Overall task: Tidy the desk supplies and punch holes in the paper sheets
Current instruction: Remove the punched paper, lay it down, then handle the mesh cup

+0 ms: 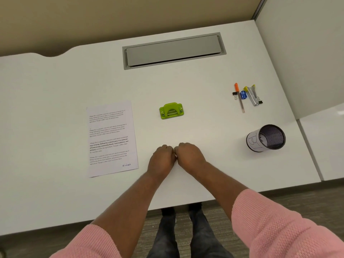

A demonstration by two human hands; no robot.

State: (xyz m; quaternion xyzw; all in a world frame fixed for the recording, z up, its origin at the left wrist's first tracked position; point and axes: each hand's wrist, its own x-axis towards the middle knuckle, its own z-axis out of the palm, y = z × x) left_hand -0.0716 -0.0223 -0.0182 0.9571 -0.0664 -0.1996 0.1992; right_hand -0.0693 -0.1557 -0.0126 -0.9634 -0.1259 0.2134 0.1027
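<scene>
Your left hand (162, 158) and right hand (189, 156) rested knuckles-up, side by side — touching at the thumbs. Both were curled into loose fists, empty. Your forearms converged from pink sleeves (279, 226) pushed up — wrists straight, palms down.

On the printed paper sheet (112, 138) to my left I can read "E-mail" at its near right corner and "Village life is a peaceful" opening its paragraphs, while the scribble on the pen cup's label (253, 141) stays unreadable.

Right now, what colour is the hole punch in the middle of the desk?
Bright lime green. The plastic hole punch shows best in the head view, the only one.
</scene>
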